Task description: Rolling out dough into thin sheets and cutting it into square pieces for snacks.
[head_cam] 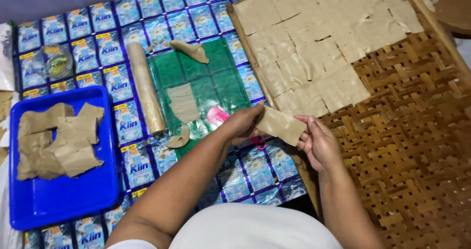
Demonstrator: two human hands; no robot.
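Note:
Both my hands hold one thin beige square of dough [280, 125] stretched between them. My left hand [241, 124] pinches its left edge, my right hand [318, 142] its right edge. The piece hangs over the near left edge of a woven bamboo tray [417, 146]. Several similar flat dough squares [319, 43] lie side by side on the far part of that tray. Just under my left hand sits a pink cutter [217, 116] on a green plastic sheet [206, 77].
A rolling pin [145, 88] lies left of the green sheet, with a cut dough strip [183, 103] and scraps on it. A blue tray [59, 190] at the left holds dough slabs. A small glass bowl [51, 61] sits beyond it. Blue sachet-pattern sheeting covers the floor.

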